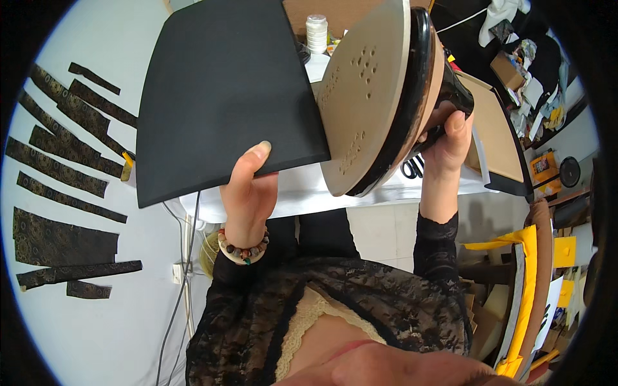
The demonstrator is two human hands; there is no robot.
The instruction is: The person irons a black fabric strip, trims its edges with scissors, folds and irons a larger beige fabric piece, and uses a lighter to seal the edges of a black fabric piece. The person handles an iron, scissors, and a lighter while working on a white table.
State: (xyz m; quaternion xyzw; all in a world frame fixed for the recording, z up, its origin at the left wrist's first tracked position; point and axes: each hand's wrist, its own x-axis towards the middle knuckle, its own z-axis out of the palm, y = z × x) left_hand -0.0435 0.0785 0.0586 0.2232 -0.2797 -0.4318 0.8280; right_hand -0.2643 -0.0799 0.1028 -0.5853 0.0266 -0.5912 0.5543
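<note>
Left hand [248,193]: gripping black pad [222,96] at its near edge.
Right hand [447,138]: clasping iron [376,96] handle, soleplate facing pad's right edge.

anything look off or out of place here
The iron is off the table, tipped up in the right hand with its soleplate facing the camera, beside a black sheet lifted by the left hand. Nothing looks spilled or damaged.

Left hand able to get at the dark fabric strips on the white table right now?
Probably not as things stand. The left hand is shut on the black mat, thumb over its lower edge, held up in front of the person. The fabric strips lie uncovered off to the left, but the hand is full.
</note>
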